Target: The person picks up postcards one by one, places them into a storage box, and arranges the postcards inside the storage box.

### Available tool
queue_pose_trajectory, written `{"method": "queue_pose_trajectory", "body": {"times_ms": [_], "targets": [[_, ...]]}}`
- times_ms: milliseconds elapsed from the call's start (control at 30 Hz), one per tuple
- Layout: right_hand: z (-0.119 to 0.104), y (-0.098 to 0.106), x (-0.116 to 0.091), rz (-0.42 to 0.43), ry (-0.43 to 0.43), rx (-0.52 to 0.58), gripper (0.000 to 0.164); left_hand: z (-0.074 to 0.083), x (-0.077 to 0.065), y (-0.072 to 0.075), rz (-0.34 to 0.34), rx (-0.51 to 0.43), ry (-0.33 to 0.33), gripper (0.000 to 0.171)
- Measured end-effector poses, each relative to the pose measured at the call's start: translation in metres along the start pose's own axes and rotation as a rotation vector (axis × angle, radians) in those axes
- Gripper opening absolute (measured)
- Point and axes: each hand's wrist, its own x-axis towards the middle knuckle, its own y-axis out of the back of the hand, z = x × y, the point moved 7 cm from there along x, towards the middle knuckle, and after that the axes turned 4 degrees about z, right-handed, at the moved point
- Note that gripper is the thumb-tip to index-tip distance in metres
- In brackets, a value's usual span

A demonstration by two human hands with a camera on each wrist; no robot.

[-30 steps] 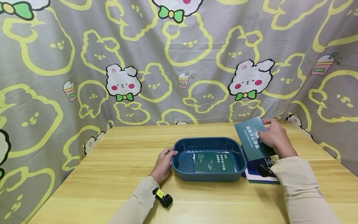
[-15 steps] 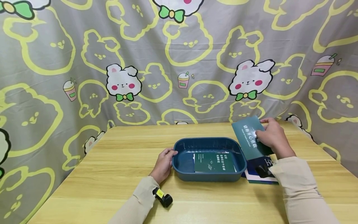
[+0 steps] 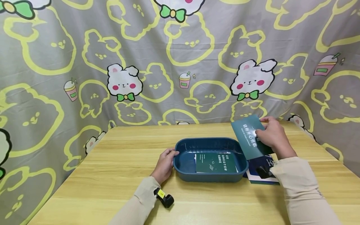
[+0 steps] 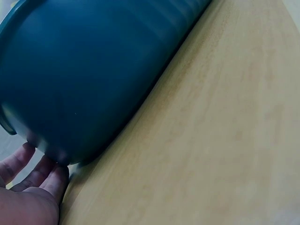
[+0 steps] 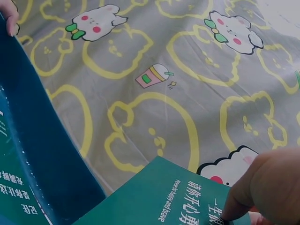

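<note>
In the head view, my right hand (image 3: 272,132) pinches a dark green card (image 3: 250,137) with white lettering, thumb on its face. The card is tilted, its lower left corner by the right rim of a dark blue plastic basin (image 3: 211,178). My left hand (image 3: 164,165) grips the basin's left end, a fingertip over the rim. In the left wrist view, other fingers (image 4: 54,183) touch the basin's outer wall. Another green card (image 3: 215,163) lies inside the basin, on top of white-edged ones. The right wrist view shows the held card and my thumb (image 5: 243,192) up close.
Several cards, a navy one (image 3: 257,164) uppermost, lie on the wooden table (image 3: 126,156) at the basin's right, partly under my right wrist. A grey cartoon-print curtain (image 3: 157,72) hangs behind the table. Each wrist carries a small black camera (image 3: 167,200).
My right hand has moved slightly left with the green card, bringing it closer to the basin's right rim. The left hand and basin stay in place.
</note>
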Motion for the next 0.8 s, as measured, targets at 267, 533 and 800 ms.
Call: {"method": "queue_pose_trajectory", "body": {"times_ms": [267,533,800], "targets": [[-0.005,-0.005,-0.002,-0.015,0.023,0.016,0.058,0.0,0.0,0.0,-0.008,-0.008,0.001,0.034],[-0.015,-0.014,-0.006,-0.051,0.051,0.071,0.058,0.0,-0.001,0.0,-0.005,-0.013,-0.001,0.033],[-0.025,-0.019,-0.011,-0.05,0.087,0.107,0.053,-0.001,0.0,0.001,0.003,-0.005,0.005,0.033]]}}
